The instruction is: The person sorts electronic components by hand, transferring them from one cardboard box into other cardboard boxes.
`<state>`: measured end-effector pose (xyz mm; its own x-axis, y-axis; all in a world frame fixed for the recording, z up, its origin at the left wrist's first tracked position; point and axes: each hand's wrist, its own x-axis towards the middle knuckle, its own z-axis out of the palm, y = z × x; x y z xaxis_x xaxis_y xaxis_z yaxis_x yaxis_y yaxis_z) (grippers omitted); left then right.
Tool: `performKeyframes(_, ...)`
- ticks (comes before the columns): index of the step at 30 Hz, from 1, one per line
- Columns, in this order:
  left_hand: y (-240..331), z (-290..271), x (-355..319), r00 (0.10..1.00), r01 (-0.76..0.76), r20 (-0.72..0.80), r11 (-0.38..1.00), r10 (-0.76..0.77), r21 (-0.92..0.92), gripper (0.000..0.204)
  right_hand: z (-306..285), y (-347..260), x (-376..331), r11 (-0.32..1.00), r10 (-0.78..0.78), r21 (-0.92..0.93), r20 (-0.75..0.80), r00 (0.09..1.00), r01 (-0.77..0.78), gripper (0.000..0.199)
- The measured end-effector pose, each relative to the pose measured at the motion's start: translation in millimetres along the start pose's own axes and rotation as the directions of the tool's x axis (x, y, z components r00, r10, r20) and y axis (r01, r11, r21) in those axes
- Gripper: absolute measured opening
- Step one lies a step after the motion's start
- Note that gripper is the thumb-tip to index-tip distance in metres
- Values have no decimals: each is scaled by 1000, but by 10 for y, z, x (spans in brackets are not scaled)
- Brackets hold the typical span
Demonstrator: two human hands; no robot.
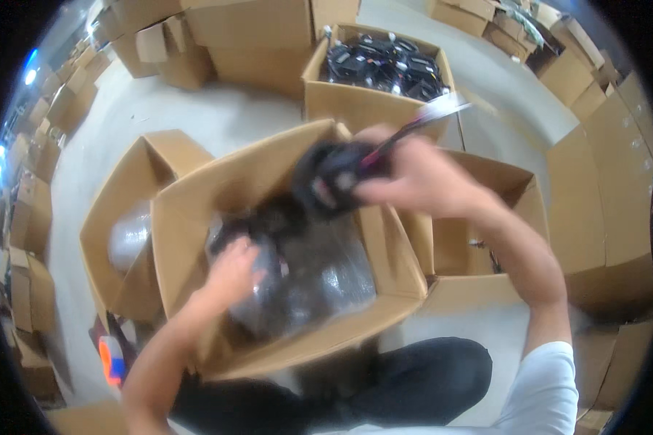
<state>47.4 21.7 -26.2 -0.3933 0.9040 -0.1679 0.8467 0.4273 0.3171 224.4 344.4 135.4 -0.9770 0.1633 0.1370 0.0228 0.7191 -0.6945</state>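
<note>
R hand holds a dark round part, prob. a small motor or fan unit w/ red + black leads trailing out the back, lifted just above the far rim of the big open carton. Fingers wrap the part's side, grip closed around it; blur hides exact finger placement. L hand is down inside the carton, palm on the clear plastic liner; can't tell if it pinches the film or just presses.

Handling, as a guess: part looks rigid, compact, fairly dense for its size, one hand enough. Hard smooth shell, so could slip; take it round the body, not by the leads, which look thin + flexible and could strain at the joint. Liner is soft, crinkly, slippery, gives no support.

Beyond the carton: another box full of similar dark parts. Left of the carton: a box w/ bubble wrap.
</note>
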Motion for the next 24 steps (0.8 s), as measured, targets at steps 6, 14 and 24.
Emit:
performKeyframes(6,121,216,511,971,-201,180,942,156,268,47,1279,258,836,793,78,-598,287,955,115,28)
performKeyframes(14,-164,1017,1200,985,157,-127,901,-115,405,68,2072,467,1072,472,-20,-875,115,993,111,28)
performKeyframes(24,87,1144,1225,999,17,-38,724,13,689,63,2435,1477,596,402,171,-900,255,952,169,55)
